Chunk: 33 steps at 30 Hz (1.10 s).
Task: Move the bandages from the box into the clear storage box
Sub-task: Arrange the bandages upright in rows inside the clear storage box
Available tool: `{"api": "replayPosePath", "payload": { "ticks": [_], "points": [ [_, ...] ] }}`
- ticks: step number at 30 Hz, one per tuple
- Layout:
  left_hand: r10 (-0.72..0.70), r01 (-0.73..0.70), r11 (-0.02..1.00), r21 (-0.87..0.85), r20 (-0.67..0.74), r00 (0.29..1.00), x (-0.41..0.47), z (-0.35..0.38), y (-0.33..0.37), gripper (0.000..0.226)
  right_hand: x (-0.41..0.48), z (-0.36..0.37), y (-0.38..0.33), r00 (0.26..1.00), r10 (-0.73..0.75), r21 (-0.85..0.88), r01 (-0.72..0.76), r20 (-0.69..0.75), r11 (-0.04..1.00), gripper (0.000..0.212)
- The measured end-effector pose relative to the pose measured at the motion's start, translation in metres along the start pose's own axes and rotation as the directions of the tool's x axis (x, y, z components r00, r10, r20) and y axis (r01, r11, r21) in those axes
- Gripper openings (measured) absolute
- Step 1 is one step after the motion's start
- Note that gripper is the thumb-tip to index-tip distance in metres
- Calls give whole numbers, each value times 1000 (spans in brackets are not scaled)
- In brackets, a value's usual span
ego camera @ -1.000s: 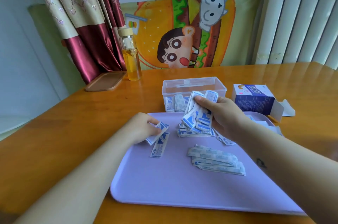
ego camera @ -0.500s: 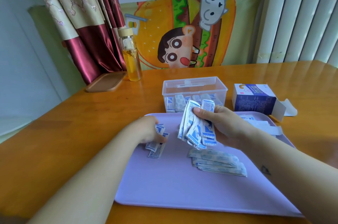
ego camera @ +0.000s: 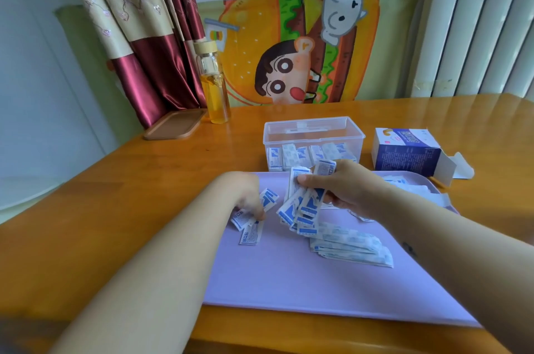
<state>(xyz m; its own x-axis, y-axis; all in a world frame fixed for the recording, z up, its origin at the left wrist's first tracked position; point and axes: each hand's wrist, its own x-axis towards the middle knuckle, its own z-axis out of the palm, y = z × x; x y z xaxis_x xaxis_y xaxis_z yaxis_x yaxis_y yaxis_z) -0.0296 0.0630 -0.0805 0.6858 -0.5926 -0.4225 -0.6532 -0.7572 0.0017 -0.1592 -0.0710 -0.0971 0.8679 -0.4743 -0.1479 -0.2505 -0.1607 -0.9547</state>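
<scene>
My right hand (ego camera: 349, 189) grips a fanned bunch of blue-and-white wrapped bandages (ego camera: 303, 206) just above the lilac tray (ego camera: 289, 281). My left hand (ego camera: 248, 197) pinches a few loose bandages (ego camera: 251, 220) lying on the tray's left part. A flat stack of bandages (ego camera: 352, 246) lies on the tray under and right of the held bunch. The clear storage box (ego camera: 313, 134) stands open behind the tray with several bandages upright inside. The blue bandage box (ego camera: 407, 154) lies on its side to the right, its flap open.
A glass bottle (ego camera: 213, 87) of yellow liquid and a brown lid-like tray (ego camera: 174, 125) stand at the table's back left. White paper scraps (ego camera: 416, 192) lie at the lilac tray's right edge. A curtain and a cartoon cloth hang behind the wooden table (ego camera: 115, 209).
My right hand has lifted the bunch of bandages off the tray pile and drawn it slightly toward me. My left hand has gathered the loose bandages under its fingers.
</scene>
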Motion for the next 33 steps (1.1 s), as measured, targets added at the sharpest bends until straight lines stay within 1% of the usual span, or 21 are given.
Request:
{"api": "replayPosePath", "payload": {
  "ticks": [1, 4, 7, 9, 11, 13, 15, 19, 21, 23, 25, 26, 27, 29, 31, 32, 33],
  "points": [
    [2, -2, 1000, 24, 16, 1000, 0, -3, 3, 37, -1, -3, -2, 1000, 2, -26, -2, 1, 1000, 34],
    [7, -9, 999, 48, 44, 999, 0, -8, 7, 39, -6, -7, -7, 1000, 0, -50, 1, 22, 999, 25],
    [26, -29, 999, 44, 68, 997, -2, -10, 6, 43, -11, -10, -8, 997, -5, -43, 9, 79, 999, 20],
    [52, -54, 998, 35, 57, 997, -3, -10, 1, 39, -12, -12, -4, 995, -18, -21, 20, 101, 1000, 20],
    [98, -98, 994, -44, 0, 995, -3, -10, -5, 28, -13, -11, -2, 992, -42, 27, 40, 116, 999, 24],
    [147, -157, 980, -118, -92, 985, -5, -12, -12, 17, -11, -3, -1, 990, -70, 77, 61, 124, 995, 27],
    [179, -202, 969, -144, -157, 971, -9, -17, -19, 14, -10, 12, -1, 989, -95, 97, 84, 117, 992, 21],
    [193, -230, 961, -154, -223, 955, -15, -21, -36, 12, -4, 49, -4, 988, -106, 175, 85, 113, 981, 15],
    [199, -251, 948, -197, -252, 947, -15, -15, -41, 10, -2, 61, -4, 989, -88, 187, 65, 115, 980, 12],
    [224, -289, 921, -261, -252, 941, -14, -6, -43, 10, 0, 68, -3, 990, -78, 174, 56, 120, 983, 11],
    [271, -331, 873, -359, -208, 940, -15, 1, -42, 9, 0, 67, -1, 987, -82, 173, 58, 138, 983, 9],
    [303, -350, 833, -429, -176, 937, -17, 5, -41, 13, 0, 66, 0, 985, -84, 178, 56, 154, 982, 8],
    [334, -357, 783, -510, -139, 932, -18, 7, -40, 22, -1, 64, 0, 982, -85, 187, 53, 167, 981, 7],
    [343, -317, 667, -675, -99, 934, -16, 12, -38, 34, -2, 58, 0, 980, -88, 197, 52, 178, 979, 8],
    [301, -253, 560, -789, -91, 949, -16, 15, -35, 27, -3, 53, 1, 982, -104, 150, 80, 155, 985, 9],
    [293, -221, 502, -836, -75, 953, -18, 15, -34, 24, -3, 52, 1, 984, -116, 105, 103, 135, 989, 11],
    [305, -187, 447, -875, -48, 951, -17, 16, -34, 25, -4, 51, 1, 985, -129, 62, 123, 111, 990, 13]
  ]
}}
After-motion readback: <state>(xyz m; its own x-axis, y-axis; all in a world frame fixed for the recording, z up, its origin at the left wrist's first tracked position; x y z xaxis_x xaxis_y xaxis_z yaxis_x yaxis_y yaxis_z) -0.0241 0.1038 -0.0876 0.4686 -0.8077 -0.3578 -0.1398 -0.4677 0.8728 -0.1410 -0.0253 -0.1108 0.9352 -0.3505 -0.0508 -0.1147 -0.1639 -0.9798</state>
